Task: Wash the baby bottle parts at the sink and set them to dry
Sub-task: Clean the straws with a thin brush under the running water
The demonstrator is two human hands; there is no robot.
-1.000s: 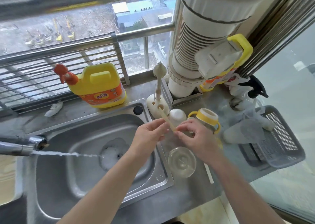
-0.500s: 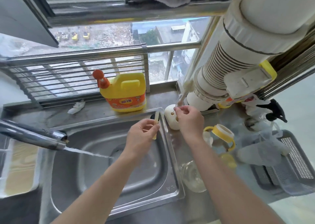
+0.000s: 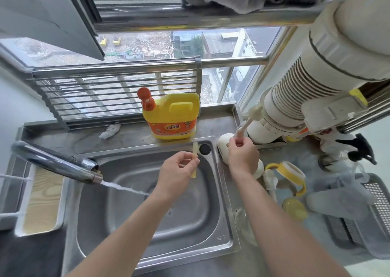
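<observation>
My left hand (image 3: pixel 179 172) pinches a pale yellow straw (image 3: pixel 194 159) upright over the steel sink (image 3: pixel 147 196). My right hand (image 3: pixel 242 156) grips the handle of a small white bottle brush (image 3: pixel 252 116) that stands in a white holder (image 3: pixel 224 148) at the sink's back right corner. On the counter to the right lie a yellow-handled bottle collar (image 3: pixel 290 171), a yellow lid (image 3: pixel 294 209), a white part (image 3: pixel 270 179) and a clear glass bottle body (image 3: pixel 242 219).
Water runs from the chrome tap (image 3: pixel 57 163) at the left into the basin. A yellow detergent jug (image 3: pixel 172 116) stands behind the sink. A grey drying basket (image 3: pixel 371 209) sits at the right, a large white pipe (image 3: pixel 316 76) above it, and a black spray bottle (image 3: pixel 358 150) nearby.
Both hands have moved apart from in front of the bottle collar. The left carried the straw over the sink; the right reached up and took hold of the brush in its holder.
</observation>
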